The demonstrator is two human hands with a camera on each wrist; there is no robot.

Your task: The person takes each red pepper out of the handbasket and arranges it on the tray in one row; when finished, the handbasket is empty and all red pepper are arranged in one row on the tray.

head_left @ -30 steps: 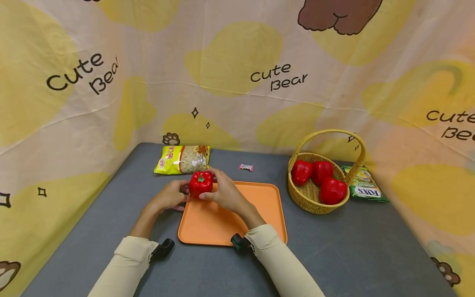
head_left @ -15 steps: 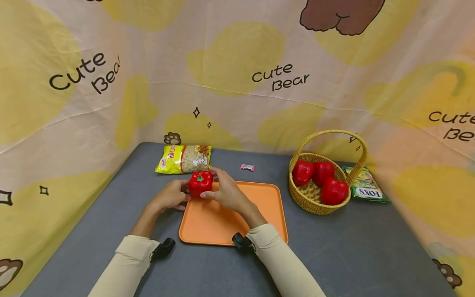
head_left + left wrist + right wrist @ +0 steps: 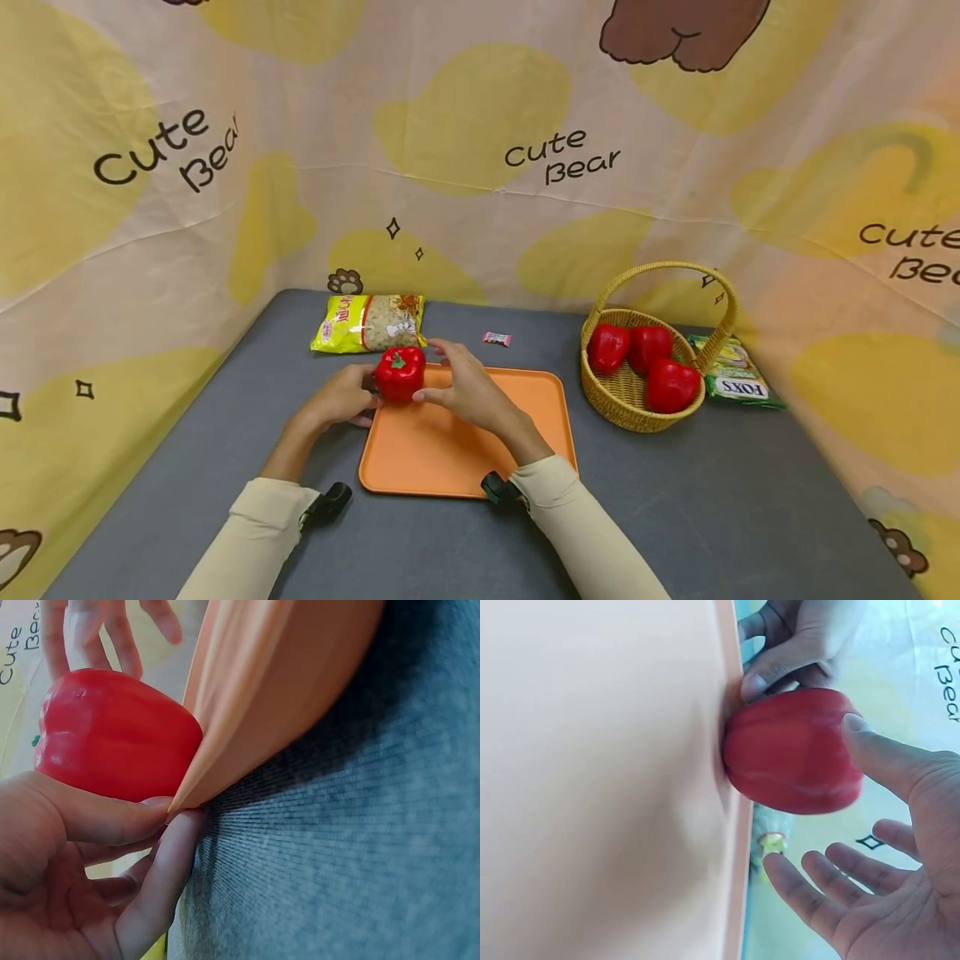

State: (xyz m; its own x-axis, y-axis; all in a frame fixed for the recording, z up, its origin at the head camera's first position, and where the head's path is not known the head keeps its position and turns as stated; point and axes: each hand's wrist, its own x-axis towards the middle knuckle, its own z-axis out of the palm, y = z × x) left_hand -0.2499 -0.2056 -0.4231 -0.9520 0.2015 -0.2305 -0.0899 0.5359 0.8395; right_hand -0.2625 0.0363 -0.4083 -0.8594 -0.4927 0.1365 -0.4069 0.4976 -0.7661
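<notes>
A red bell pepper (image 3: 400, 374) with a green stem stands upright on the far left corner of the orange tray (image 3: 450, 450). My left hand (image 3: 345, 395) is at that corner; in the left wrist view its thumb (image 3: 112, 817) and a finger pinch the tray's edge right beside the pepper. On the pepper's other side is my right hand (image 3: 468, 390), fingers spread and relaxed. The right wrist view shows its thumb close by the pepper's top and the other fingers (image 3: 810, 892) apart from it, holding nothing.
Behind the pepper lies a yellow snack bag (image 3: 367, 323), with a small pink wrapped candy (image 3: 497, 338) to its right. A wicker basket (image 3: 637, 421) with red bell peppers (image 3: 672, 386) stands right of the tray. A green FOX'S packet (image 3: 738, 375) lies behind the basket.
My right hand has let go of the pepper and drawn slightly to the right, fingers opening. The left hand stays at the tray's corner.
</notes>
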